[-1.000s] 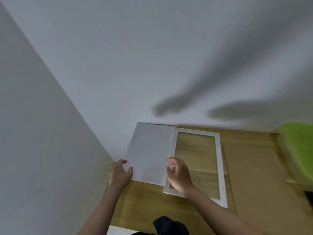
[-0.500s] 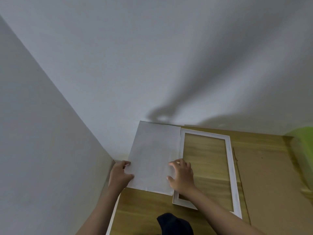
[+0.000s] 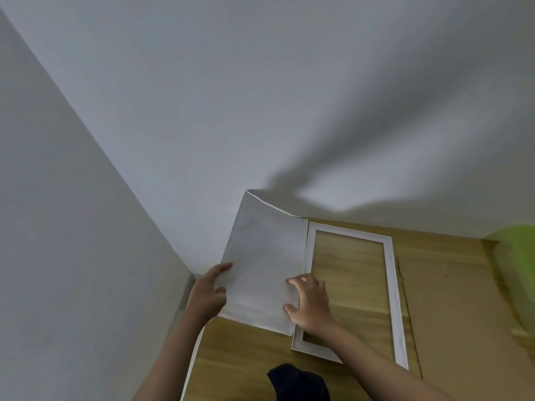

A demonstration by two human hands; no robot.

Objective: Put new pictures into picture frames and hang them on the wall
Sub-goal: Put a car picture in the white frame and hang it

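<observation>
A white sheet lies in the table's corner, plain side up, its far corner curling up against the wall. My left hand holds the sheet's left edge, index finger stretched along it. My right hand rests with spread fingertips and thumb on the sheet's lower right part, where the sheet overlaps the left rail of a white picture frame. The frame lies flat, and the wood shows through its opening.
The wooden table stands in a corner between two white walls. A brown board lies right of the frame. A blurred green thing sits at the far right. A dark object shows at the bottom edge.
The sheet's far corner has lifted and curled against the wall. My left index finger has stretched out along the sheet's edge. My right hand has shifted onto the sheet.
</observation>
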